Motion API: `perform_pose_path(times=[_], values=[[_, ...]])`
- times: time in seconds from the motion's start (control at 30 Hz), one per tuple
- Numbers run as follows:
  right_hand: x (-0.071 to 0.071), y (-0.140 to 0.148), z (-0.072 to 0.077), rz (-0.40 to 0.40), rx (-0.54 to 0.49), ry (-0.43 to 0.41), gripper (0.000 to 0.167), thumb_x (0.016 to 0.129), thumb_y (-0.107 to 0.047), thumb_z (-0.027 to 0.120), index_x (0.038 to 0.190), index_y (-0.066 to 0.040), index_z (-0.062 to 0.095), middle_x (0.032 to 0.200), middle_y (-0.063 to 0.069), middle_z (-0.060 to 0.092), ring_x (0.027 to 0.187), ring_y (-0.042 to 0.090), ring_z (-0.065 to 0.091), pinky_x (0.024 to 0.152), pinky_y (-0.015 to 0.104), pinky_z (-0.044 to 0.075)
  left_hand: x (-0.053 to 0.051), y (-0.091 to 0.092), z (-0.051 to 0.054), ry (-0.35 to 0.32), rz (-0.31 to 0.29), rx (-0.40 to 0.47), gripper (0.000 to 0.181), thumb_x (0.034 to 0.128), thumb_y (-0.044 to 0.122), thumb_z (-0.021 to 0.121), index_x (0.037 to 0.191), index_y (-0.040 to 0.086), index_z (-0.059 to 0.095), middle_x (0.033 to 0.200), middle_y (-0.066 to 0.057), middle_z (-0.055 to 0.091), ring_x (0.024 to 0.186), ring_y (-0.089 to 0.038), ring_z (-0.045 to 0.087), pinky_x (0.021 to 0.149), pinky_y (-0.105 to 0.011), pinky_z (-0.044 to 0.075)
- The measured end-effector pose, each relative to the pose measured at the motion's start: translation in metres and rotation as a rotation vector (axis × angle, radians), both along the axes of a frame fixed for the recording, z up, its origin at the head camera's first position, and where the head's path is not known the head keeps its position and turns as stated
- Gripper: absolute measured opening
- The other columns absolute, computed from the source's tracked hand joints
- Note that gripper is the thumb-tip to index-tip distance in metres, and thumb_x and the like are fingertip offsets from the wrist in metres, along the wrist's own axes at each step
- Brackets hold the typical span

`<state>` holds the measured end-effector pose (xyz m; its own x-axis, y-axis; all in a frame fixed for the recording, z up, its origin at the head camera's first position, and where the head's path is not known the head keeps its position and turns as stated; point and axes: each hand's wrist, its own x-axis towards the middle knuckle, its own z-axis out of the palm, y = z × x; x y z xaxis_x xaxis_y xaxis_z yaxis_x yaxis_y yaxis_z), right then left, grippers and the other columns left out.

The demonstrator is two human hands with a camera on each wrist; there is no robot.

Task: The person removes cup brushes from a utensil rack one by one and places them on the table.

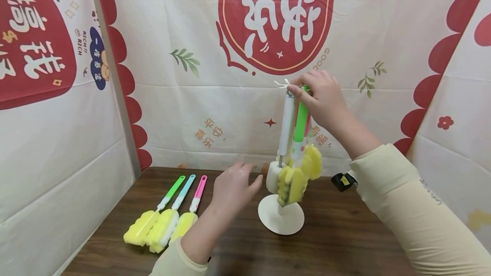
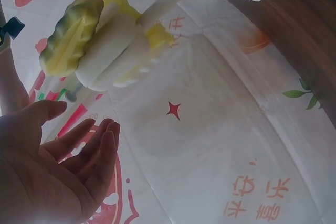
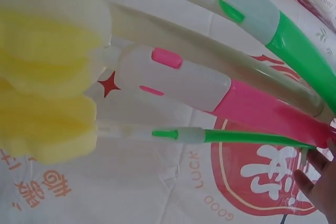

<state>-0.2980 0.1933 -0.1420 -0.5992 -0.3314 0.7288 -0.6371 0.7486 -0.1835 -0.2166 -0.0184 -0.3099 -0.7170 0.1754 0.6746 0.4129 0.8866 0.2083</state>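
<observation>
At the top of a white stand (image 1: 274, 222), my right hand (image 1: 322, 95) pinches the upper end of a green-handled sponge brush (image 1: 301, 120). Its yellow sponge hangs downward, slightly blurred. Beside it hang a white-handled brush (image 1: 287, 127) with a white sponge and a pink-handled brush (image 3: 273, 106), partly hidden in the head view. In the right wrist view, the fingers (image 3: 310, 187) are at the handle ends. My left hand (image 1: 235, 186) hovers left of the stand, holding nothing, its fingers loosely bent below the hanging sponges in the left wrist view.
On the wooden table's left lie three yellow sponge brushes, with a green handle (image 1: 174, 188), a blue handle (image 1: 185, 191) and a pink handle (image 1: 199, 191). A printed cloth (image 1: 230, 118) stands close behind the stand, and another (image 1: 65, 152) borders the left side.
</observation>
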Motion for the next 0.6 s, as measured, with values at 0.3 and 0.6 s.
perform_pose_path(times=[0.3,0.6], values=[[0.003,-0.006,-0.001,-0.008,-0.072,0.006,0.037,0.095,-0.042,0.060,0.107,-0.009,0.070,0.093,0.007,0.061,0.094,0.024,0.045,0.075,0.040,0.040,-0.005,0.005,-0.004,0.004,-0.037,0.089,0.023,0.0871,0.029,0.071,0.101,0.011,0.074,0.093,-0.001,0.070,0.083,-0.017,0.068,0.064,-0.034,0.055],[0.008,0.000,-0.002,0.028,-0.129,-0.048,0.030,0.098,-0.033,0.053,0.106,-0.008,0.068,0.093,0.006,0.059,0.091,0.019,0.044,0.068,0.035,0.045,-0.014,0.013,-0.017,-0.046,-0.083,0.184,0.017,0.0879,0.027,0.069,0.100,0.015,0.071,0.096,0.000,0.068,0.088,-0.016,0.066,0.068,-0.032,0.054]])
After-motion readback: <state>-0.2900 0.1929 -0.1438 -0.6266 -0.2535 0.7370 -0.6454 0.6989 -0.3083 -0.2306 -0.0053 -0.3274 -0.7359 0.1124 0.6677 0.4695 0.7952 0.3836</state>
